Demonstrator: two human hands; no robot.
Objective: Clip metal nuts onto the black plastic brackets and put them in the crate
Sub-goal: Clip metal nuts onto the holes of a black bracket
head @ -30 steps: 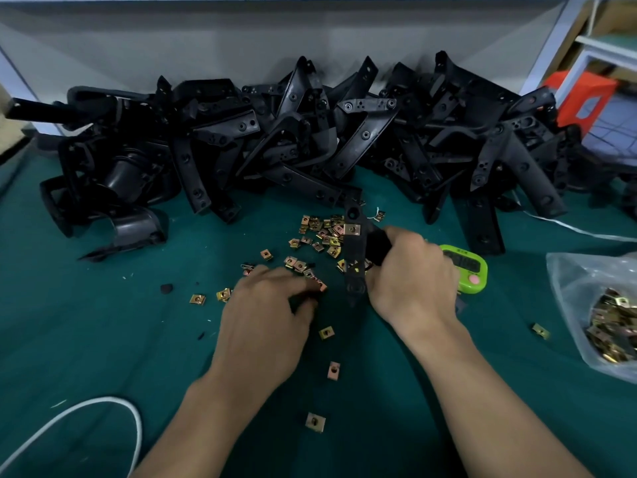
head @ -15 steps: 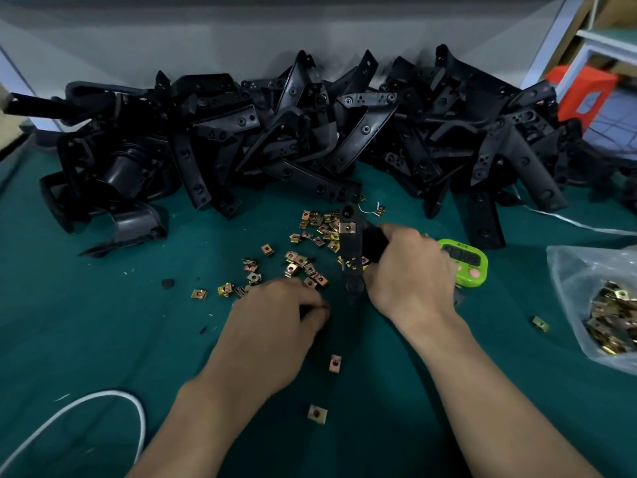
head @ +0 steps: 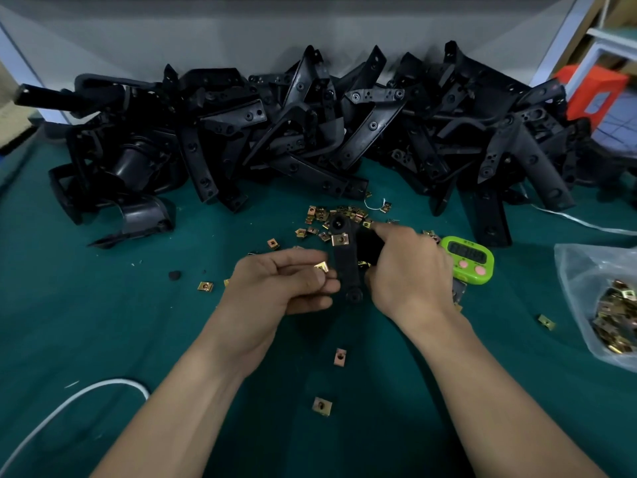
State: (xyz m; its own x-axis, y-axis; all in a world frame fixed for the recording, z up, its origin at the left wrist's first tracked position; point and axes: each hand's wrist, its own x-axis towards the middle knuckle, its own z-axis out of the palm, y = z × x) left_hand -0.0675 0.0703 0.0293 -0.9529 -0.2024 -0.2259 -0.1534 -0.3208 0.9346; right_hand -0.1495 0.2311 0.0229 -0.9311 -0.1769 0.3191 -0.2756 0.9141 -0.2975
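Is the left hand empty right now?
No, the left hand pinches a brass nut right beside the black bracket that the right hand grips.

1. The timer (head: pixel 467 258) lies just right of the right hand (head: pixel 410 270), so that hand has little room to move right.
2. Just left of the timer, the right hand grips a bracket (head: pixel 346 260) and the left hand (head: pixel 279 284) pinches a nut (head: pixel 322 267) beside it, filling the middle.
3. Behind the timer, a tall pile (head: pixel 310 132) of brackets spans the mat (head: pixel 103 322); no way through.
4. Between pile and timer lie loose nuts (head: pixel 339 215), low enough to pass over.
5. Right of the timer is a bare strip with one stray nut, then a bag (head: pixel 586 270).
6. A thin cord (head: pixel 568 217) runs behind and to the right of the timer.
7. Far left of the timer the mat is wide open, with a cable (head: pixel 69 401) at the near corner.
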